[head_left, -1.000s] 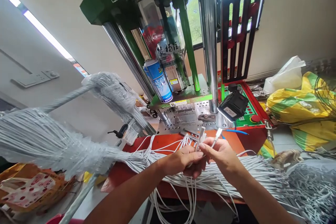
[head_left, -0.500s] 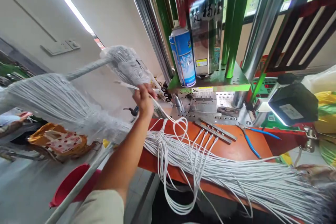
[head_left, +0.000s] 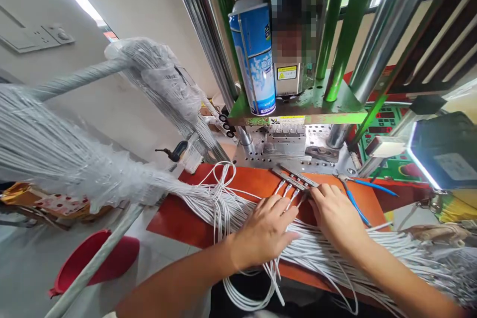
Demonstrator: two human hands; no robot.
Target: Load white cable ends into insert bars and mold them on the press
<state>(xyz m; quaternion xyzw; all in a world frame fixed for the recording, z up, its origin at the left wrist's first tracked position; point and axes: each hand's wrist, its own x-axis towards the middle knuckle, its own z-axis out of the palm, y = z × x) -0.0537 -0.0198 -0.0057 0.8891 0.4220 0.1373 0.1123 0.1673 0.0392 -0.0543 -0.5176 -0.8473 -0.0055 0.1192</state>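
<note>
My left hand (head_left: pixel 266 231) rests over the white cables (head_left: pixel 238 206), fingers stretched and slightly spread towards several cable ends. Those ends run into a slotted metal fixture (head_left: pixel 288 178) made of bars, lying on the orange-brown work surface (head_left: pixel 257 176). At the fixture's right end, my right hand (head_left: pixel 337 216) has its fingers curled against the bar; its palm and part of the grip are hidden. A thick bundle of cables passes beneath both hands. Blue-handled pliers (head_left: pixel 356 198) lie just beyond my right hand.
Behind the work surface stands a press with green posts (head_left: pixel 341 59) and a metal die block (head_left: pixel 285 139). A blue spray can (head_left: pixel 255 59) sits on its plate. Plastic-wrapped cables (head_left: pixel 160 77) hang over a rail at left. A lamp (head_left: pixel 443 154) is at right, a red basin (head_left: pixel 97 263) below.
My left hand has let go of the white cable it held up at the left and come down onto the bundle. My right hand has entered at the fixture. The view has moved closer.
</note>
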